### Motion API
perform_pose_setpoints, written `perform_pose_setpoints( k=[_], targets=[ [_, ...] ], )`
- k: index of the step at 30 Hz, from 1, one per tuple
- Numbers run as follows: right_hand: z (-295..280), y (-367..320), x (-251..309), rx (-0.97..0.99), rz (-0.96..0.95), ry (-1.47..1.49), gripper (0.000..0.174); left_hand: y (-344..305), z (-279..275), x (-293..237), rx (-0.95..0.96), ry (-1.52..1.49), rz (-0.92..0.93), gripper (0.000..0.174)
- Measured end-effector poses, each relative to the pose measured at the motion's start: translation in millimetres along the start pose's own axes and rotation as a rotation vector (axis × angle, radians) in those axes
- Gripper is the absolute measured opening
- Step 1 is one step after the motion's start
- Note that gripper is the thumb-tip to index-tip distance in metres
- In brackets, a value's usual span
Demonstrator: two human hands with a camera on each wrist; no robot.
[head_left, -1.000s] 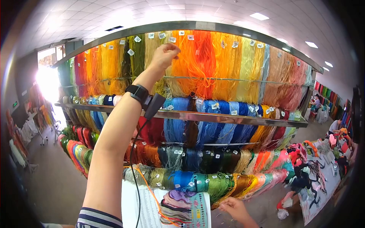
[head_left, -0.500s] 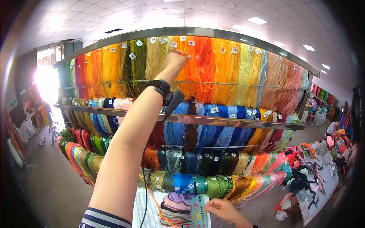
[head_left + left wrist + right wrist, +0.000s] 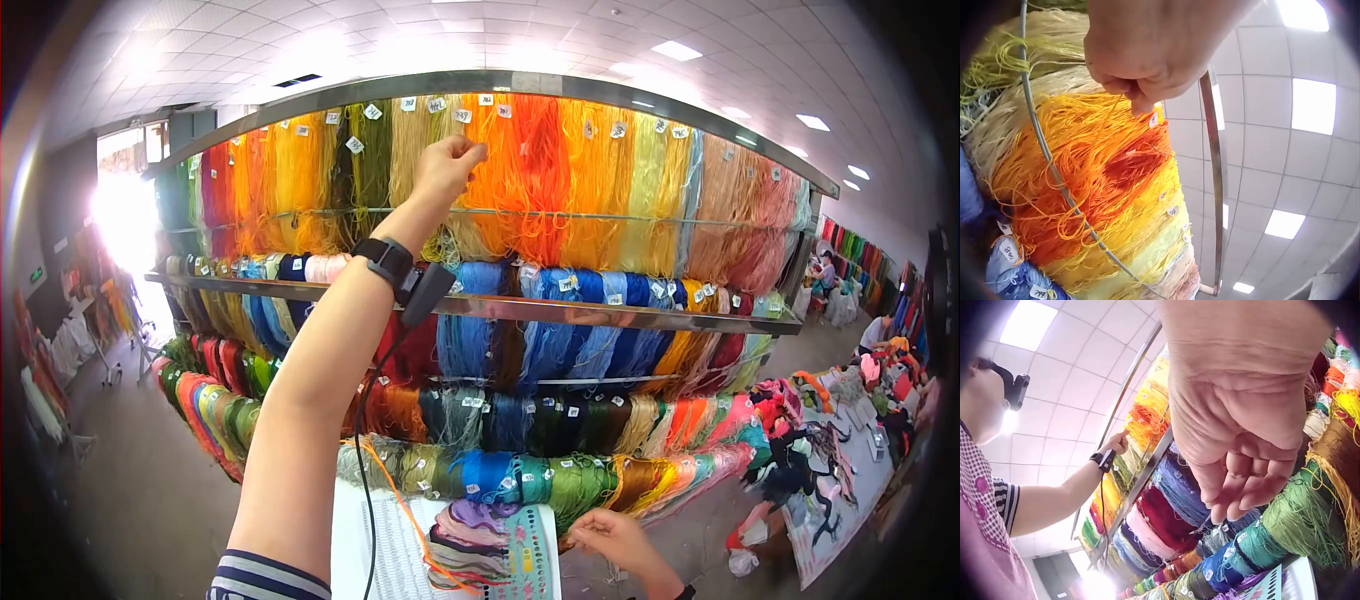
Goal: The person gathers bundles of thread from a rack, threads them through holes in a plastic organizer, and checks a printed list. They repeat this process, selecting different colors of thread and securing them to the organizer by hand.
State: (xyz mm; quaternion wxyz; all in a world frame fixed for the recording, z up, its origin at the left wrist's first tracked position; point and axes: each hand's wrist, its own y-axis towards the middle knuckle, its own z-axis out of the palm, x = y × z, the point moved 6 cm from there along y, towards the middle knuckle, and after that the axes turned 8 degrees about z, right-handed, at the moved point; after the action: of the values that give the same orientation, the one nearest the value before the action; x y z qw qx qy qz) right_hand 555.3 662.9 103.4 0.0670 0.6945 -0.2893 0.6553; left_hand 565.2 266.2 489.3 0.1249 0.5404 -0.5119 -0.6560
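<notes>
Orange thread (image 3: 492,180) hangs in long strands on the rack's upper level. At its left edge is my raised left hand (image 3: 446,172), fingers curled with thumb and fingertips together. In the left wrist view, a few orange strands (image 3: 1124,103) run up to the fingertips of that hand (image 3: 1147,50) and look pinched there; the exact contact is partly hidden. My right hand (image 3: 617,543) hovers low, right of a colour sample card (image 3: 527,560). In the right wrist view, this right hand (image 3: 1238,437) has loosely bent fingers and no visible object in it.
Metal rails (image 3: 600,317) cross the rack between rows of labelled skeins. A white sheet (image 3: 385,540) with small bundled threads (image 3: 468,540) lies below; a dark cable hangs from the left wrist. Right, a table (image 3: 855,500) holds loose yarn, with people behind it.
My left hand moved right across the orange strands, then back slightly left. My right hand dipped toward the card, then shifted right again. The head view shifted slightly.
</notes>
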Motion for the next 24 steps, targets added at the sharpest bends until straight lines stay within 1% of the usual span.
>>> perform_pose_setpoints(
  k=[1, 2, 4, 5, 7, 8, 9, 11, 13, 15, 16, 17, 18, 19, 20, 21, 23, 24],
  targets=[
    [6, 1, 8, 0.007, 0.037, -0.011, 0.018, -8, -1, -1, -0.006, -0.029, -0.045, 0.025],
    [11, 2, 15, 0.008, 0.036, -0.012, 0.018, -16, -3, -5, -0.007, -0.028, -0.044, 0.025],
    [18, 4, 31, -0.010, 0.005, -0.078, 0.018, -31, 2, -12, 0.127, -0.314, 0.004, 0.021],
    [18, 7, 36, -0.010, 0.008, -0.076, 0.018, -46, 4, -12, 0.130, -0.314, 0.001, 0.021],
    [15, 17, 57, -0.034, -0.230, 0.053, 0.018, -89, 20, -19, 0.219, -0.306, 0.058, 0.019],
    [12, 20, 72, -0.069, -0.288, 0.082, 0.018, -117, 25, -25, 0.247, -0.262, 0.059, 0.018],
    [9, 23, 91, -0.107, -0.346, 0.110, 0.019, -147, 31, -31, 0.275, -0.221, 0.060, 0.018],
    [6, 28, 140, -0.153, -0.537, 0.206, 0.023, -207, 46, -36, 0.301, -0.152, 0.154, 0.015],
    [11, 35, 189, -0.207, -0.688, 0.383, 0.030, -257, 58, -55, 0.420, -0.088, 0.177, 0.012],
    [23, 42, 223, -0.025, -0.562, 0.637, 0.031, -294, 68, -58, 0.524, -0.147, 0.094, 0.012],
    [24, 41, 229, 0.039, -0.543, 0.601, 0.030, -305, 70, -56, 0.551, -0.180, 0.031, 0.013],
    [22, 39, 229, 0.103, -0.524, 0.562, 0.029, -314, 70, -51, 0.613, -0.190, -0.046, 0.014],
    [15, 42, 219, 0.097, -0.586, 0.535, 0.023, -317, 64, -48, 0.586, -0.146, 0.049, 0.014],
    [13, 40, 203, 0.094, -0.573, 0.534, 0.023, -321, 57, -43, 0.557, -0.100, 0.142, 0.014],
    [9, 36, 181, 0.051, -0.555, 0.560, 0.018, -325, 48, -30, 0.600, -0.059, 0.085, 0.015],
    [4, 30, 155, 0.008, -0.538, 0.587, 0.014, -329, 37, -19, 0.616, 0.010, 0.151, 0.016],
    [-30, 9, 81, -0.251, -0.397, 0.602, 0.006, -343, 9, 4, 0.656, 0.114, 0.180, 0.016],
    [-51, -6, 46, -0.472, -0.339, 0.555, 0.003, -353, -8, 21, 0.678, 0.126, 0.060, 0.016]
  ],
)
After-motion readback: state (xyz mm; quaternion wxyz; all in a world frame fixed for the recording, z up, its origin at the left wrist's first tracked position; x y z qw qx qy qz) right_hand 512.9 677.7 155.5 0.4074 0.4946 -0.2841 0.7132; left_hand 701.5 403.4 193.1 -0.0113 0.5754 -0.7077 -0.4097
